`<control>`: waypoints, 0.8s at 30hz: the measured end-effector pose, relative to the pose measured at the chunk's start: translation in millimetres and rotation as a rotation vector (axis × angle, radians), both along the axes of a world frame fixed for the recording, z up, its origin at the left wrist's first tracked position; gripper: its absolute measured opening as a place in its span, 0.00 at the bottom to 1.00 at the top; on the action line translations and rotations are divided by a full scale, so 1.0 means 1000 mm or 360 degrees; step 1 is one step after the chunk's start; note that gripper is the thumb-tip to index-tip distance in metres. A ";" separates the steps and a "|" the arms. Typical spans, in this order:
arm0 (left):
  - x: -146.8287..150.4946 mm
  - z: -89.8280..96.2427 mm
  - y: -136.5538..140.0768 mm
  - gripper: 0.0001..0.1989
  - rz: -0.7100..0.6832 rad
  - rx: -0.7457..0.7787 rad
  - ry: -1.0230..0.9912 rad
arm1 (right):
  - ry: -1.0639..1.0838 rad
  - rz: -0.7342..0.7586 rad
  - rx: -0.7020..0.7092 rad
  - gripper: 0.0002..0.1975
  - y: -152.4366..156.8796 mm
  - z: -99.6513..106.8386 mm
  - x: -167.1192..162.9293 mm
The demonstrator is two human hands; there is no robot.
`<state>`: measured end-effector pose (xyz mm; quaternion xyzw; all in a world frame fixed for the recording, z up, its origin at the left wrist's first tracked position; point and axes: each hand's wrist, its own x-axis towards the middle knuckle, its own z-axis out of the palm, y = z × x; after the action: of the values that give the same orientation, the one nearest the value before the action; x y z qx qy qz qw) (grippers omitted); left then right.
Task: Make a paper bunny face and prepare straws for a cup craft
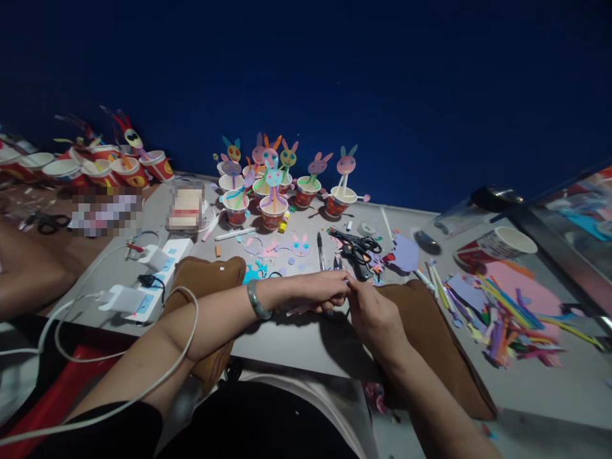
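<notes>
My left hand (327, 290), with a bangle (259, 300) at the wrist, is curled closed over the table. My right hand (377, 312) meets it fingertip to fingertip in a pinch. Whatever the fingers hold is hidden between them. A pale pinkish strip (299, 310) shows below my left palm; I cannot tell whether it is gripped. Just beyond the hands lie a black pen (320, 250), black-handled scissors (356, 245) and a pink paper rabbit face (301, 245). Blue paper scraps (255, 271) are near my left forearm.
Paper cups with rabbit heads (273, 213) stand at the back, and more red cups (129, 172) at left. A power strip (160, 280) and white cable (194, 331) are by my left arm. Brown cushions (430, 338) lie under both arms. Colourful strips (514, 319) and a cup (497, 248) lie right.
</notes>
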<state>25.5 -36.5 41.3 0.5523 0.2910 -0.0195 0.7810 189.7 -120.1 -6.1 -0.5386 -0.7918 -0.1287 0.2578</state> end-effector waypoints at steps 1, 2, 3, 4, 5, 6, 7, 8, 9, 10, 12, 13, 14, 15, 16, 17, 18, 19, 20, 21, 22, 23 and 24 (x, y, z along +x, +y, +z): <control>-0.001 -0.001 0.000 0.09 0.0016 0.0016 -0.0007 | -0.0054 -0.0033 0.0010 0.13 0.000 -0.002 -0.001; -0.001 -0.001 -0.001 0.08 0.0030 0.0029 -0.0008 | -0.0102 -0.0067 0.0016 0.14 0.000 -0.004 -0.002; -0.001 -0.001 -0.001 0.08 0.0036 0.0038 -0.0001 | -0.0143 -0.0099 0.0016 0.14 0.000 -0.005 -0.002; -0.002 -0.001 -0.002 0.08 0.0038 0.0042 0.0012 | -0.0182 -0.0122 0.0012 0.14 -0.001 -0.007 -0.003; -0.001 0.000 -0.003 0.07 0.0038 0.0040 0.0028 | -0.0216 -0.0135 0.0016 0.14 -0.002 -0.008 -0.003; -0.001 0.001 -0.003 0.07 0.0039 0.0033 0.0047 | -0.0238 -0.0140 0.0024 0.14 -0.002 -0.008 -0.003; -0.001 0.002 -0.003 0.08 0.0042 0.0018 0.0058 | -0.0243 -0.0135 0.0042 0.14 -0.003 -0.009 -0.003; 0.000 0.002 -0.003 0.08 0.0041 -0.0007 0.0060 | -0.0234 -0.0122 0.0070 0.14 -0.004 -0.009 -0.003; 0.001 0.003 -0.003 0.09 0.0038 -0.0038 0.0052 | -0.0214 -0.0101 0.0114 0.13 -0.005 -0.008 -0.003; 0.001 0.003 -0.003 0.10 0.0033 -0.0073 0.0038 | -0.0184 -0.0072 0.0170 0.13 -0.005 -0.008 -0.002; 0.002 0.000 -0.002 0.11 0.0001 -0.0142 -0.0005 | -0.0124 -0.0027 0.0251 0.10 -0.008 -0.007 0.000; 0.002 -0.002 -0.002 0.12 -0.0020 -0.0166 -0.0025 | -0.0104 -0.0020 0.0260 0.10 -0.009 -0.006 0.001; 0.001 -0.004 -0.002 0.12 -0.0043 -0.0176 -0.0043 | -0.0091 -0.0016 0.0235 0.10 -0.011 -0.005 0.002; 0.001 -0.006 -0.002 0.12 -0.0071 -0.0177 -0.0064 | -0.0087 -0.0007 0.0177 0.10 -0.013 -0.004 0.003; 0.000 -0.008 -0.003 0.12 -0.0104 -0.0172 -0.0080 | -0.0092 0.0010 0.0100 0.11 -0.016 -0.002 0.004; 0.000 -0.010 -0.003 0.12 -0.0137 -0.0161 -0.0095 | -0.0102 0.0034 0.0023 0.12 -0.019 -0.001 0.004; -0.001 -0.011 -0.004 0.12 -0.0169 -0.0147 -0.0113 | -0.0116 0.0054 -0.0037 0.14 -0.022 0.001 0.004; -0.002 -0.011 -0.005 0.11 -0.0208 -0.0130 -0.0134 | -0.0134 0.0062 -0.0069 0.14 -0.025 0.003 0.003; -0.003 -0.012 -0.006 0.11 -0.0250 -0.0112 -0.0155 | -0.0157 0.0054 -0.0069 0.14 -0.028 0.005 0.002; -0.004 -0.011 -0.006 0.11 -0.0288 -0.0093 -0.0182 | -0.0184 0.0034 -0.0043 0.14 -0.031 0.006 0.001; -0.005 -0.011 -0.007 0.12 -0.0324 -0.0075 -0.0213 | -0.0208 0.0006 -0.0007 0.13 -0.033 0.007 -0.001; -0.005 -0.011 -0.007 0.12 -0.0359 -0.0061 -0.0240 | -0.0221 -0.0024 0.0026 0.11 -0.035 0.008 -0.002; -0.006 -0.011 -0.008 0.12 -0.0385 -0.0055 -0.0259 | -0.0220 -0.0055 0.0041 0.10 -0.036 0.008 -0.004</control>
<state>19.8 -44.0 30.4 0.5694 0.1576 -0.0736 0.8034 185.9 -156.6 1.8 -0.5387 -0.7965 -0.1803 0.2070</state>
